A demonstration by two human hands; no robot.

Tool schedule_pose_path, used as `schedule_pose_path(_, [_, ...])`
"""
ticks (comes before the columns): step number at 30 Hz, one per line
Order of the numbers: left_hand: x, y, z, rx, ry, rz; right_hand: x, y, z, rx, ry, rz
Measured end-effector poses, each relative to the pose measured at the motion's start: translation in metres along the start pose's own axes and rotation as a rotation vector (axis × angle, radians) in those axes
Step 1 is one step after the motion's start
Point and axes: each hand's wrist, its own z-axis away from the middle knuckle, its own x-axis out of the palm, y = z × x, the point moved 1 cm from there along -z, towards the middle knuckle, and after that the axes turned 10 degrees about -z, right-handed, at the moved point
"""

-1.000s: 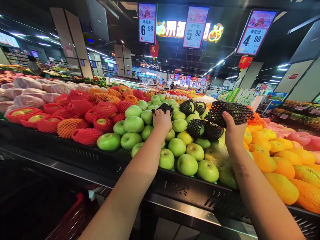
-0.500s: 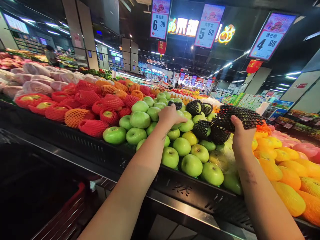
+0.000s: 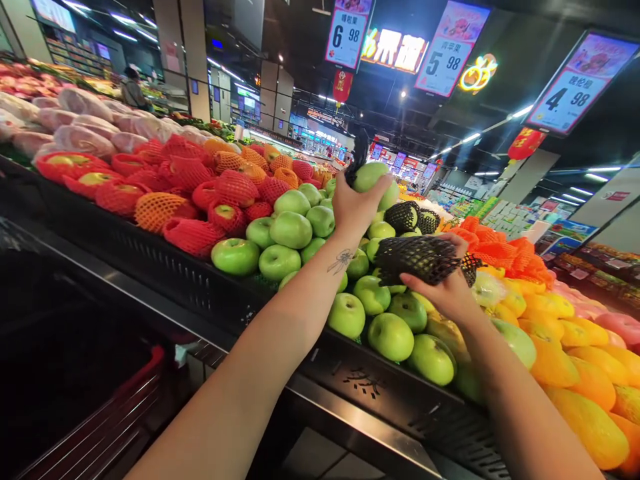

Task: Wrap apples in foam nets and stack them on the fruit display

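while the left hand [image 3: 356, 205] lifts a green apple [image 3: 374, 179] clear of the pile, its fingers are wrapped tight around the fruit, with a scrap of black foam net [image 3: 360, 150] sticking up behind it, so the apple seems half out of its sleeve. lower and to the right, the right hand [image 3: 447, 288] has its fingers clamped on a bundle of black nets [image 3: 417, 259], kept just above the bare green apples [image 3: 290, 230] heaped in the dark crate [image 3: 367, 383]. red-netted fruit [image 3: 193, 235] lies to the left, oranges [image 3: 570, 360] to the right, price signs [image 3: 445, 50] hang overhead.
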Motion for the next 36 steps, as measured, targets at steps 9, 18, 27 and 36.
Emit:
schedule_pose_path(9, [0.004,-0.004,-0.006,0.033,0.05,-0.107,0.059,-0.013,0.004,-0.129,-0.48,0.134])
schedule_pose_path(18, [0.001,0.012,0.006,-0.171,-0.161,0.232,0.035,-0.02,-0.004,-0.02,-0.386,-0.06])
schedule_pose_path(27, [0.011,0.016,0.043,0.538,-0.725,0.039,-0.019,0.004,-0.013,0.475,0.052,-0.706])
schedule_pose_path(36, [0.022,0.009,0.041,0.597,-0.673,-0.136,-0.009,0.007,-0.009,0.615,0.229,-0.791])
